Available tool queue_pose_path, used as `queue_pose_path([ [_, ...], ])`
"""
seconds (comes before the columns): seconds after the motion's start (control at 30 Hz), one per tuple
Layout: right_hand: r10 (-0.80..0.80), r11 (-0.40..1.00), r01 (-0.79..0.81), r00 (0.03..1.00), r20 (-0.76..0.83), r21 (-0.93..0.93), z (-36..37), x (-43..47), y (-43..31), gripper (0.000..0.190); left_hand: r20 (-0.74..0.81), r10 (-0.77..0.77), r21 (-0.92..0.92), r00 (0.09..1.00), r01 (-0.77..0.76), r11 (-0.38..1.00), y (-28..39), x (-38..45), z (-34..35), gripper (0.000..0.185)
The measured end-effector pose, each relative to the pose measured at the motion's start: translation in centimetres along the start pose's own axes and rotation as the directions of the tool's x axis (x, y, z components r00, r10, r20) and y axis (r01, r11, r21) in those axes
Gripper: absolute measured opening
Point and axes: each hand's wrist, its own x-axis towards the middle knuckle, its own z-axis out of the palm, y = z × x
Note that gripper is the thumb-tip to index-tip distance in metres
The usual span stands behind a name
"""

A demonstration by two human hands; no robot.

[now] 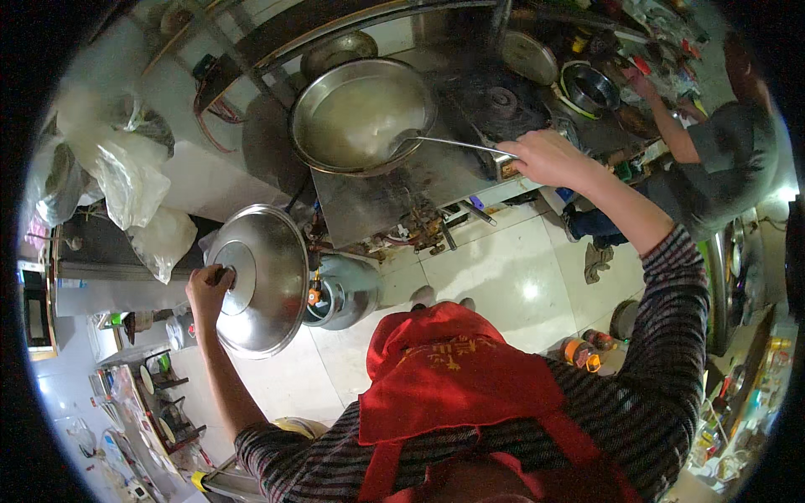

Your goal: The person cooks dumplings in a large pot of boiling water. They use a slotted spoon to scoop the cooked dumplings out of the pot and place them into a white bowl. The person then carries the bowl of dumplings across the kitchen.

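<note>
A wide metal pot point(361, 113) of cloudy pale liquid stands on the stove top. My right hand point(547, 157) grips the end of a long-handled metal ladle point(453, 143), whose bowl lies in the liquid at the pot's near right side. Off to the left, my left hand point(210, 286) holds a large domed metal lid point(270, 276) by its knob, away from the pot and tilted on edge. Part of the ladle's bowl is hidden in the liquid.
Below the stove stands a gas cylinder point(349, 292) with an orange valve. Plastic bags point(126, 182) hang at the left. A co-worker point(723, 163) is at the right, near a dark metal pan point(589, 87). Bottles point(577, 353) and a cloth point(597, 263) lie on the tiled floor.
</note>
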Motion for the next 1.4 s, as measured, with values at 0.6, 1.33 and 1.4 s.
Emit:
queue_pose_path([
  [0.6,0.096,0.993,-0.088,0.989,-0.111,0.073,7.7,15.4,-1.7,0.040,-0.121,-0.029,-0.170,0.992,0.008,0.985,1.5,2.8,1.9,0.029],
  [1.33,0.311,0.941,-0.290,0.944,-0.111,0.175,6.4,8.8,1.7,0.041,0.018,0.291,-0.094,0.956,-0.289,0.953,16.6,25.2,9.1,0.042],
  [1.4,0.333,0.928,-0.281,0.920,-0.208,0.243,7.3,7.3,1.4,0.043,0.026,0.327,-0.083,0.945,-0.324,0.942,17.5,26.8,10.2,0.042],
])
